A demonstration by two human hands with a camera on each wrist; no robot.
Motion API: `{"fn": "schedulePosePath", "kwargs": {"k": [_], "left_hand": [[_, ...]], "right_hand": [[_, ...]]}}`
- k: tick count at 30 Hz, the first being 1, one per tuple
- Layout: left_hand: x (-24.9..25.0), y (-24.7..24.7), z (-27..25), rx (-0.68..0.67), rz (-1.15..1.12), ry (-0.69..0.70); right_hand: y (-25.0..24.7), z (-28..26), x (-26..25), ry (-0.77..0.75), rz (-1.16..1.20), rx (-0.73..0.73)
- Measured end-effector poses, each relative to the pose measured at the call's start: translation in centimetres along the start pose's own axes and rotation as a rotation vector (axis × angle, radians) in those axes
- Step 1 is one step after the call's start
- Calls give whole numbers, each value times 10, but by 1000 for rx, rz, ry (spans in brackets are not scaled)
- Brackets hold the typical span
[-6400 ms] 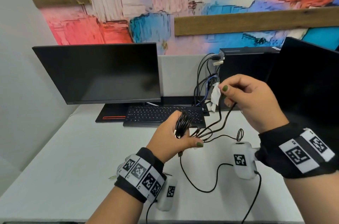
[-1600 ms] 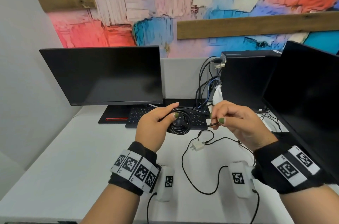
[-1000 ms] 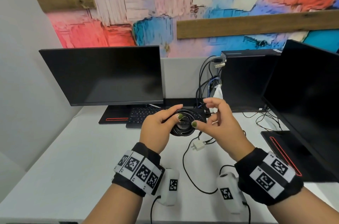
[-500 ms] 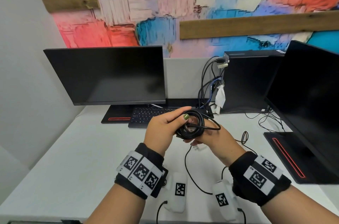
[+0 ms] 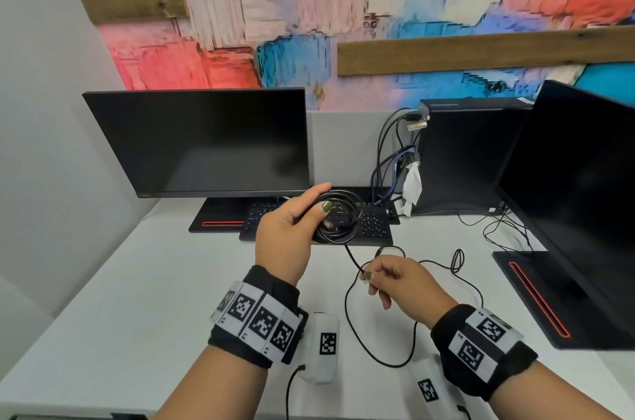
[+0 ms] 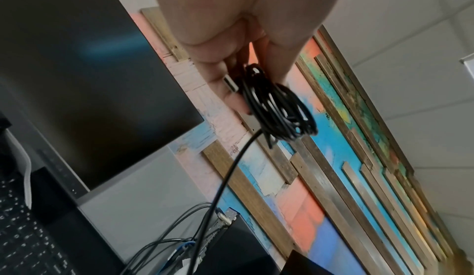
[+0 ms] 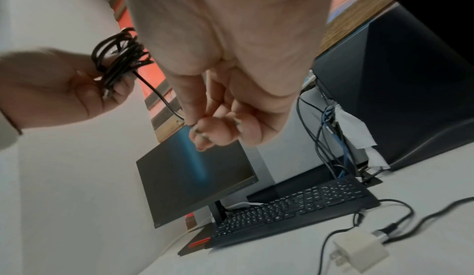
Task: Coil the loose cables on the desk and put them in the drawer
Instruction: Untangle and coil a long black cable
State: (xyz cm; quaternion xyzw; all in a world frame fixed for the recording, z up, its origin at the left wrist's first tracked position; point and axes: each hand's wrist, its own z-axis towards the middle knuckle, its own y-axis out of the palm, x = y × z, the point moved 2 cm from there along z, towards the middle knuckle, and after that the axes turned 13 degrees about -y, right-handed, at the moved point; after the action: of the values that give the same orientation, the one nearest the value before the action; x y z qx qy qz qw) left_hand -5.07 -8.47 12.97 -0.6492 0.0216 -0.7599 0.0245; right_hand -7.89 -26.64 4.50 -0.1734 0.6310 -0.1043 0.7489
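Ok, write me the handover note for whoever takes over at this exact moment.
Left hand: grips the black cable coil, held above the keyboard.
Right hand: pinches the uncoiled tail just below the coil.
Done: most of this cable is wound.
Left: the rest of the tail lies on the desk; the white charger plug and the cable in it also lie there. Wind the tail in, coil any other loose cable, then stow everything. No drawer is in view.

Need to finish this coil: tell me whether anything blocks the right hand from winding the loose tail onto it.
Nothing visible does. The right hand already pinches the loose tail, which runs free through open air up to the coil in the left hand.
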Motion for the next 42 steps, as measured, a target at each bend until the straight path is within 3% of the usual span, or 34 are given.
{"fn": "schedulePosePath", "kwargs": {"k": [7, 12, 16, 18, 22, 29, 35, 42], "left_hand": [[6, -1, -4, 83, -17, 52], [0, 7, -6, 34, 57, 42], [-4, 12, -7, 13, 105, 36], [-5, 13, -8, -1, 99, 25], [-3, 17, -13, -50, 67, -3], [2, 16, -15, -64, -6, -29], [0, 8, -9, 27, 39, 16], [-4, -2, -1, 183, 40, 32]], "right_hand": [[-9, -3, 19, 35, -49, 37], [-6, -4, 15, 2, -194, -115], [2, -4, -12, -78, 91, -185], [7, -1, -22, -92, 217, -160], [5, 6, -36, -221, -66, -95], [6, 5, -47, -266, 26, 23], [1, 6, -28, -177, 5, 51], [-2, -6, -35, -126, 13, -137]]}}
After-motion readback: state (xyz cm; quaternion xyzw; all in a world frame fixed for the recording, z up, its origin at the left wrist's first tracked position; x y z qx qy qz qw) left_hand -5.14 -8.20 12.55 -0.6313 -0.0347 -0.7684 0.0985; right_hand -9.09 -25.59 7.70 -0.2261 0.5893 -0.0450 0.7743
